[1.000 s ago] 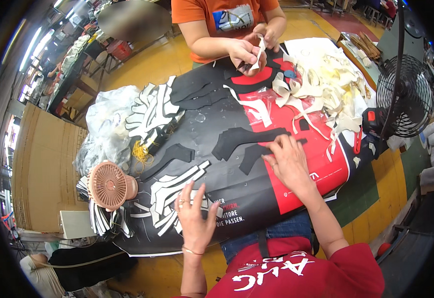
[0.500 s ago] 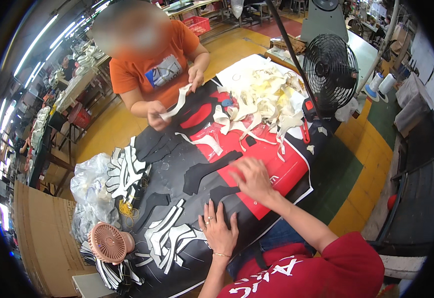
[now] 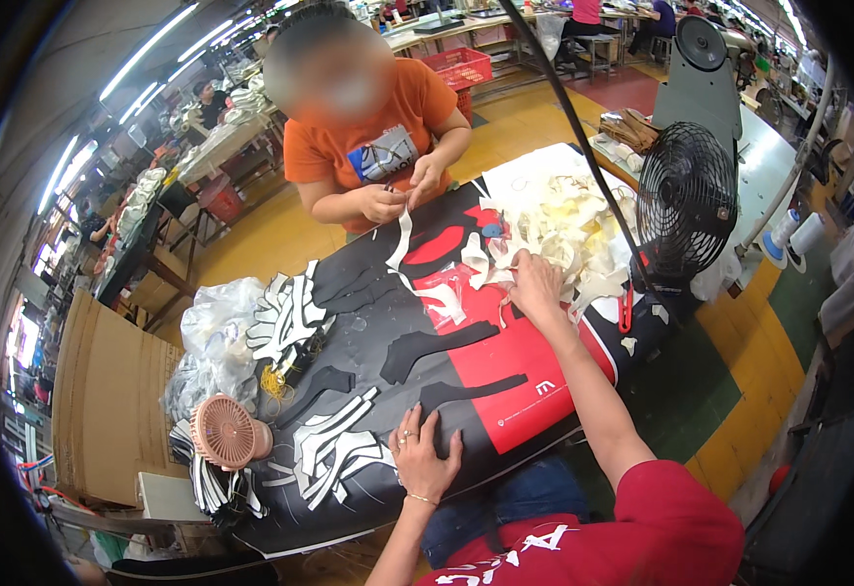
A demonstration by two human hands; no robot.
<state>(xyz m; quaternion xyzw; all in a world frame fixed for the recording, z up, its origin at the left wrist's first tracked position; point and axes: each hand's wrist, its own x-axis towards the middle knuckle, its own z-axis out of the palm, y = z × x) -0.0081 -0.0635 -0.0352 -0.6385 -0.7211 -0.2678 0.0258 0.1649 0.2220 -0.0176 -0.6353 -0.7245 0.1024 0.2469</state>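
My left hand (image 3: 424, 459) lies open on the black tabletop sheet, its fingertips by the near end of a long dark cut piece (image 3: 466, 391). A second dark piece (image 3: 437, 350) lies parallel just beyond it. Stretched forward, my right hand (image 3: 537, 286) is at the near-left edge of a heap of cream strips (image 3: 583, 225). Its fingers are bent together on a cream strip there; the fingertips are partly hidden. To the left of my left hand is a loose stack of white pieces with black edges (image 3: 334, 454).
Across the table a person in orange (image 3: 373, 137) handles a white strip (image 3: 405, 239). A black fan (image 3: 686, 200) and red-handled tool (image 3: 625, 311) stand or lie at right. At left are a small pink fan (image 3: 227, 432), plastic bags (image 3: 217, 332) and another white stack (image 3: 285, 313).
My right hand has moved forward from the dark pieces to the cream heap. My left hand stays flat near the same piece. The other person's hands have drawn closer together. The view has shifted.
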